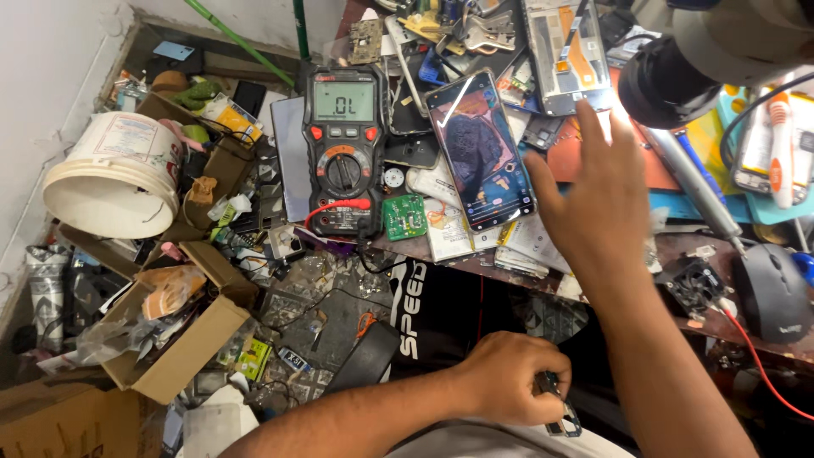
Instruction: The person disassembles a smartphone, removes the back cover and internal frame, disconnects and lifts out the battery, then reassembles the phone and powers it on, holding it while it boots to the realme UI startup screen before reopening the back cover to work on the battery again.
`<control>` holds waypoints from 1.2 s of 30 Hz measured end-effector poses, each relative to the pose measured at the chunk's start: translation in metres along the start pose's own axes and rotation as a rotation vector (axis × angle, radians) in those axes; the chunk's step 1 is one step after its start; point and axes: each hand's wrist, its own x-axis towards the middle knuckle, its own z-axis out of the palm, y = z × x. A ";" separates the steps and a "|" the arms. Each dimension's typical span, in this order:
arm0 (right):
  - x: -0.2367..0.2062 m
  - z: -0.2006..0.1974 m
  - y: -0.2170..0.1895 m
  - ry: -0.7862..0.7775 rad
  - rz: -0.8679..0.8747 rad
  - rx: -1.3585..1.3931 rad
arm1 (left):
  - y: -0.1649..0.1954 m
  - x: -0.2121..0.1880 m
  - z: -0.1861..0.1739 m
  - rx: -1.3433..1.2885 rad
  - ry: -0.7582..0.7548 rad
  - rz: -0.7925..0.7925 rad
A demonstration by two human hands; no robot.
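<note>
while the left hand (509, 377) clenches a small metal part (555, 399), the right hand (593, 199) — grip released — hovers beside a glossy flat phone (479, 153).

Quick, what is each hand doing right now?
Left hand: closed, pinching a small dark part.
Right hand: open, holding nothing, fingers spread beside the lit smartphone.

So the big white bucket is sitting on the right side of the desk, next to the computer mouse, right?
Not quite. The white bucket is on the left, tipped on its side among cardboard boxes, far from the black computer mouse, which is at the right edge. The head view shows it.
</note>
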 end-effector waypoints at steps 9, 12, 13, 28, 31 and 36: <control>0.027 0.047 0.002 0.088 0.146 0.065 | -0.002 -0.002 -0.002 0.060 -0.012 0.028; 0.019 0.046 -0.001 0.157 0.067 0.026 | -0.001 -0.001 -0.006 0.079 0.003 0.019; 0.017 0.045 -0.002 0.164 0.053 0.026 | -0.001 0.000 -0.007 0.073 0.024 0.031; -0.156 -0.093 0.045 0.147 -0.033 -0.046 | 0.020 0.009 -0.015 -0.696 0.251 -0.293; -0.228 -0.103 0.094 0.178 -0.122 0.238 | 0.023 0.008 -0.008 -0.748 0.221 -0.349; -0.334 -0.101 0.131 0.088 -0.078 0.214 | 0.019 0.005 0.008 -0.929 0.111 -0.375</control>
